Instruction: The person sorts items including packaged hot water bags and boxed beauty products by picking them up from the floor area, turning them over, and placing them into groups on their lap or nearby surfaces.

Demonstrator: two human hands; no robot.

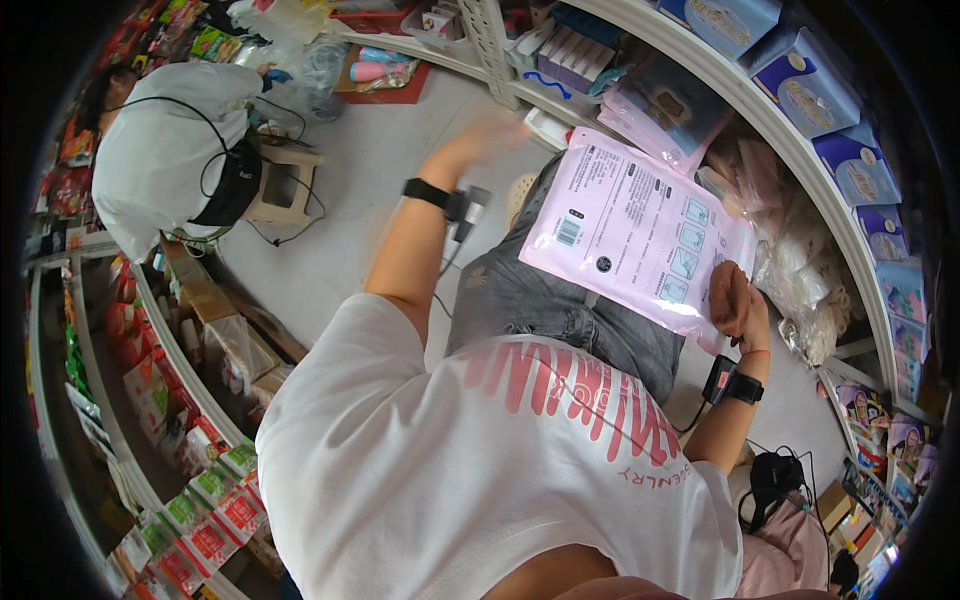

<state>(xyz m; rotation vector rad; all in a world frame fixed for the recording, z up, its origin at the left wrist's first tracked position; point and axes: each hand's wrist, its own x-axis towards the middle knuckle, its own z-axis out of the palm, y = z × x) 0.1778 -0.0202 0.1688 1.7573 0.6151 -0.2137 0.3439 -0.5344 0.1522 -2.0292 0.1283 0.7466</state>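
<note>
A large pink plastic package (630, 215) with printed text and small drawings lies over my lap, its printed side up. At its lower right corner, my right hand (757, 325) is closed on a brown piece of cloth (730, 300), which lies against the package; part of the fingers is hidden. My left hand (485, 140) is off to the left of the package, raised above the floor and smeared by motion. Nothing can be made out in it. Each wrist wears a black strap with a small cabled device.
Shelves with blue boxes (815, 85) curve along the right. Below them lie clear plastic bags (800, 240) and another pink package (665, 110). At left, a person in white (175, 150) sits on a beige stool (285, 185). Racks of red and green packets (215, 500) line the lower left.
</note>
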